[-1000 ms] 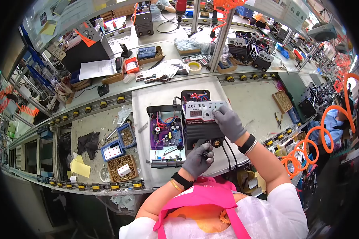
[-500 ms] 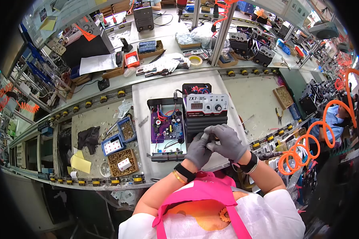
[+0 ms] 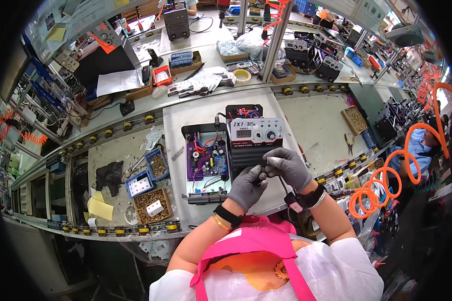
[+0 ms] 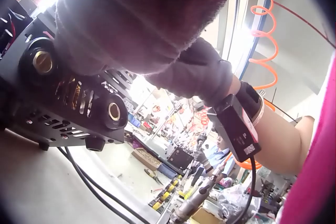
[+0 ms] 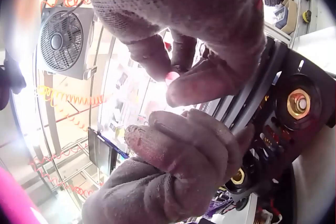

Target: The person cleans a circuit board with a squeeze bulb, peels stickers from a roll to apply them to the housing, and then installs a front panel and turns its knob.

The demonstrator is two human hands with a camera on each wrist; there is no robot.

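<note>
A dark welding machine (image 3: 256, 133) with a white ZX7-315 panel stands upright in front of me. One black knob (image 3: 271, 135) sits on the right of its panel. My gloved left hand (image 3: 247, 187) is curled before its lower front, small dark parts showing at the fingertips; its palm is hidden. My gloved right hand (image 3: 289, 169) is beside it, fingertips close to the left's. In the right wrist view its thumb and finger pinch a small round pinkish piece (image 5: 171, 78). Brass sockets (image 5: 298, 103) show on the machine's front. A black cable-end box (image 4: 234, 128) hangs by my right wrist.
Left of the machine lies an open chassis with a purple circuit board (image 3: 206, 161). Farther left are blue bins (image 3: 139, 185) and a carton of small fasteners (image 3: 153, 205). Pliers (image 3: 349, 144) lie to the right. A coiled orange hose (image 3: 370, 193) hangs at the right.
My right hand has left the panel's knob and come down to my left hand. The two hands met, then drew slightly apart. The black cable-end box now shows near my right wrist.
</note>
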